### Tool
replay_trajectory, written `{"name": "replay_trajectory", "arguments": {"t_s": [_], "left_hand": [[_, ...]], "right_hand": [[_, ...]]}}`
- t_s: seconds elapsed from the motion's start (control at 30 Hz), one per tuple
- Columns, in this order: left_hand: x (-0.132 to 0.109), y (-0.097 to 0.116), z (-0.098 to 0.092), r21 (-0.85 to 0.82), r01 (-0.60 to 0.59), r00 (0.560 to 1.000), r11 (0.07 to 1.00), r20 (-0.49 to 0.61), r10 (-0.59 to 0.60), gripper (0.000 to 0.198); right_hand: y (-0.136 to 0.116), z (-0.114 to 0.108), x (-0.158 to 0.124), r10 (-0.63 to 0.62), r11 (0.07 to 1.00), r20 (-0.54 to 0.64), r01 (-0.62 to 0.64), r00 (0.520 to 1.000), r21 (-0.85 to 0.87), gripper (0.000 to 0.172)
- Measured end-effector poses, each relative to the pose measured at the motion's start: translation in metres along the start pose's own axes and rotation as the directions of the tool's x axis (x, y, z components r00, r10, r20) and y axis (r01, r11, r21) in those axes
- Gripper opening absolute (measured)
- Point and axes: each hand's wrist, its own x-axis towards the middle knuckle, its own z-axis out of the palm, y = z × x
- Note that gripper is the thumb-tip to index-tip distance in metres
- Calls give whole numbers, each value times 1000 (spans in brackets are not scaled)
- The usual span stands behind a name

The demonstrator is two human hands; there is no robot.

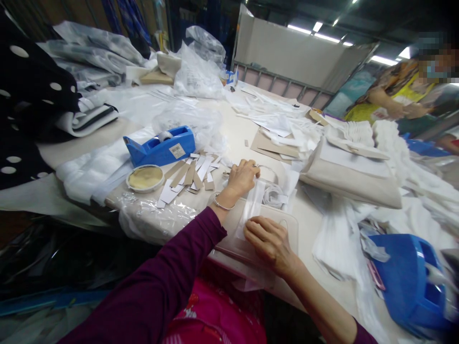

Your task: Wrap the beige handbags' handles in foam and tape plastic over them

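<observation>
- Centrally, a pale beige flat bag [229, 244] with rounded corners lies at the near table edge, partly under the person's hands.
- Across it runs a translucent white strip [254, 200], reaching from the left hand [244, 177] down to the right hand [268, 241].
- The left hand, below a thin silver bangle [223, 206], rests over the strip's far end with fingers bent; whether they pinch it cannot be told.
- The right hand lies palm down at the strip's near end, fingers curled and close together; their tips are hidden, so a pinch cannot be confirmed.
- Just right of the strip sits a coiled whitish strap [273, 196], between the two hands in depth.
- Left of the hands, brown and white cardboard strips [190, 174] lie scattered beside a round white tub with yellowish contents [145, 178] and a blue plastic tape dispenser [161, 147].
- A larger blue dispenser [405, 282] stands at the right, near a stuffed beige bag [353, 179].
</observation>
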Motion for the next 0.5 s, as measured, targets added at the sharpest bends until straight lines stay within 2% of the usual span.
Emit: {"name": "replay_trajectory", "arguments": {"t_s": [0.13, 0.4, 0.5], "left_hand": [[-1, 2, 1, 20, 3, 1000, 1000, -10, -3, 23], [-2, 3, 1, 12, -12, 999, 1000, -45, 13, 23], [-3, 2, 1, -11, -19, 998, 1000, -63, 18, 23]], "right_hand": [[-1, -1, -4, -32, 999, -1, 32, 999, 35, 28], [-3, 1, -7, -80, 996, 84, 76, 993, 54, 22], [-8, 0, -6, -55, 998, 90, 51, 994, 38, 25]]}}
